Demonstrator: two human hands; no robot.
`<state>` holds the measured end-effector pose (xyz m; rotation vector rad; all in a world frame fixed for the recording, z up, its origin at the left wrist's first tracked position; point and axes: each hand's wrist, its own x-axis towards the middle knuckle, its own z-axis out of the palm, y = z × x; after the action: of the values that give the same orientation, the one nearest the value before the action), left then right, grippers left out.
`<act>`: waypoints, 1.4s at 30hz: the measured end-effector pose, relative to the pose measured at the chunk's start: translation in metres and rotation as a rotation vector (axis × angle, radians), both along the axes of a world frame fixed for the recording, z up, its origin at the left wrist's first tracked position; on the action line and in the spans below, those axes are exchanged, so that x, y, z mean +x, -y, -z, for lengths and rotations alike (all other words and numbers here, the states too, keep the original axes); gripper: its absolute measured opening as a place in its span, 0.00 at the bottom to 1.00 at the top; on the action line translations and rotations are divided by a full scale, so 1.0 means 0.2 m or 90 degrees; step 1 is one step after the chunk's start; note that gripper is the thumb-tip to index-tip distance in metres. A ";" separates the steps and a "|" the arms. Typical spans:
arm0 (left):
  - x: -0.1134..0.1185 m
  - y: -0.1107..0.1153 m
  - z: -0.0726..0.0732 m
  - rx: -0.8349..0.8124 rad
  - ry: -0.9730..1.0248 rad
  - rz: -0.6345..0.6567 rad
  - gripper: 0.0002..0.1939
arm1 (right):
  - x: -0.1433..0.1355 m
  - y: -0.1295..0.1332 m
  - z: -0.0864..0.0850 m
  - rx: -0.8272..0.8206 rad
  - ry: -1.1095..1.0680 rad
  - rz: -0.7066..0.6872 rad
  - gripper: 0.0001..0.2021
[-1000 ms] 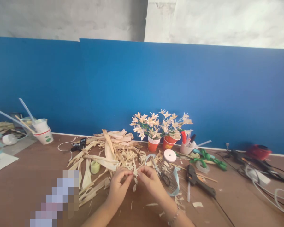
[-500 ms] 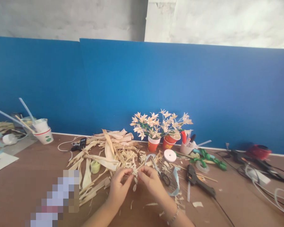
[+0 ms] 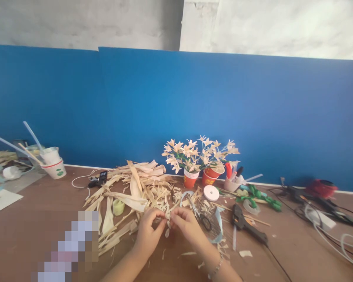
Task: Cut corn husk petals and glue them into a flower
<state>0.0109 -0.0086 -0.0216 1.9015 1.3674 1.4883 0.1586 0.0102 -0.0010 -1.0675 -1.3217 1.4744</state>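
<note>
Both of my hands meet above the front of the table, fingertips almost touching. My left hand point(image 3: 149, 230) is closed in a pinch on a small pale flower point(image 3: 167, 232) that looks made of dried corn husk. From the other side, my right hand point(image 3: 186, 224) pinches the same piece; my fingers cover most of it, and its petals show above and below them. Just beyond lies a heap of dried husks point(image 3: 138, 192) and cut scraps. Scissors point(image 3: 205, 221) rest beside my right hand, with light blue ribbon point(image 3: 218, 225) around them.
Finished husk flowers point(image 3: 191, 150) stand in red paper cups point(image 3: 190, 180) by the blue partition. A white tape roll point(image 3: 211, 193), green wrapped stems point(image 3: 257, 196) and a black glue gun point(image 3: 247, 225) with its cord lie rightward. A white cup point(image 3: 54, 169) stands far left.
My fingertips have closed in slightly over the flower, so less of it shows between them. Everything else on the table stays in place.
</note>
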 end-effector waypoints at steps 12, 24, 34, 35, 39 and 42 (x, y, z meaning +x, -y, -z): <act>-0.01 -0.01 0.00 0.035 -0.005 0.027 0.05 | 0.01 0.01 -0.03 -0.049 -0.009 -0.016 0.13; 0.00 -0.01 -0.01 0.014 0.016 0.026 0.04 | 0.03 0.01 -0.03 0.010 -0.061 -0.038 0.16; 0.00 -0.01 0.00 -0.037 0.036 0.051 0.03 | 0.02 0.04 -0.02 0.137 0.097 -0.029 0.07; 0.01 -0.01 0.00 -0.053 0.044 0.054 0.03 | 0.02 0.03 -0.02 0.133 0.094 -0.026 0.06; 0.01 -0.02 0.01 -0.146 0.110 0.083 0.03 | 0.02 0.02 0.01 0.109 0.073 -0.029 0.05; 0.01 -0.01 0.01 -0.219 0.182 0.119 0.05 | 0.03 0.01 0.02 0.096 0.070 -0.018 0.06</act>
<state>0.0129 -0.0062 -0.0226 1.4936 1.1893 1.2794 0.1641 0.0080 -0.0054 -1.0478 -1.5061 1.3298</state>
